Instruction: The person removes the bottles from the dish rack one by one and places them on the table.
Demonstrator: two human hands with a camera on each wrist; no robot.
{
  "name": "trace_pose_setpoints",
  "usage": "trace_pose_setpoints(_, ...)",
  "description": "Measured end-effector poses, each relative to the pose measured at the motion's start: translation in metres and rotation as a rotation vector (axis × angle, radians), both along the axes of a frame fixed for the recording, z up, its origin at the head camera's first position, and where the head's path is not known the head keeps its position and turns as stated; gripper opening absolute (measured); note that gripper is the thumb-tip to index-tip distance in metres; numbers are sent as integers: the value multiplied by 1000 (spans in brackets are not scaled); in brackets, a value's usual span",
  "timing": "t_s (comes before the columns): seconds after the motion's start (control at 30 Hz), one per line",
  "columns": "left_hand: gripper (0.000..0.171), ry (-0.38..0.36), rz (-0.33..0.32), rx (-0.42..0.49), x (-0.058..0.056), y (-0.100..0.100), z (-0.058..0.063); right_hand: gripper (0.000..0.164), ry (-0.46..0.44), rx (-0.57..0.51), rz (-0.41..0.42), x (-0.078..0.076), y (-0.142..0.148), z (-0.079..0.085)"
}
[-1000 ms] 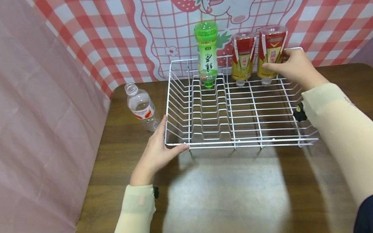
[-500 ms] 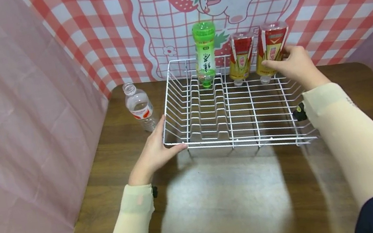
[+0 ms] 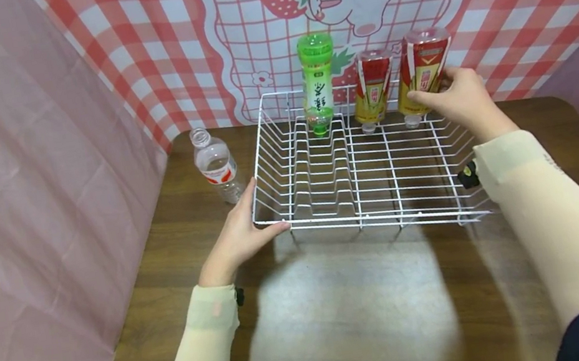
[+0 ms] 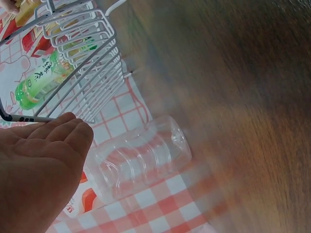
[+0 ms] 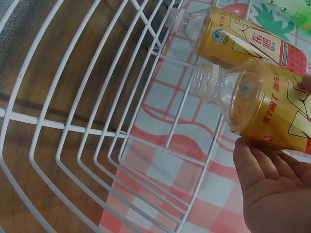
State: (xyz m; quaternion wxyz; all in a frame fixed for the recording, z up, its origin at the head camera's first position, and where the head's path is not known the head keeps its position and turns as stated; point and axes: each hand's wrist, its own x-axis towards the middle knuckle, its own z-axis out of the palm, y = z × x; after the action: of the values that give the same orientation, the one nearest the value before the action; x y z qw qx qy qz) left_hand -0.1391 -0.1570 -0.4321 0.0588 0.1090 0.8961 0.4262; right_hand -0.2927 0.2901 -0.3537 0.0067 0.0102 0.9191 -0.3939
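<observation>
A white wire dish rack [image 3: 381,219] holds several upside-down bottles along its back. My right hand [image 3: 461,99] grips the rightmost drink bottle [image 3: 424,67], red and yellow, with its uncapped neck pointing down. In the right wrist view, fingers [image 5: 257,162] press against this bottle's shoulder. A matching drink bottle [image 3: 373,91] leans just left of it, and a green tea bottle [image 3: 318,81] stands farther left. My left hand [image 3: 241,232] rests on the rack's front left corner, its thumb along the front rail. In the left wrist view its fingers [image 4: 58,131] lie fairly straight at the rim.
An uncapped clear water bottle [image 3: 219,169] stands upright on the wooden table [image 3: 345,317], left of the rack and close to my left hand. Behind the rack hangs a red-and-white checked cloth [image 3: 177,47]. A pink curtain [image 3: 12,186] borders the left side.
The rightmost drink bottle has risen a little in my right hand, its base moving up and slightly right. My left hand stays at the rack's corner; the other bottles keep their places.
</observation>
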Motion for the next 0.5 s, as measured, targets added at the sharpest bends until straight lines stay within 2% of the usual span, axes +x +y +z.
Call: trace_pose_setpoints(0.5, 118, -18, 0, 2, 0, 0, 2, 85, 25, -12, 6, 11, -3, 9)
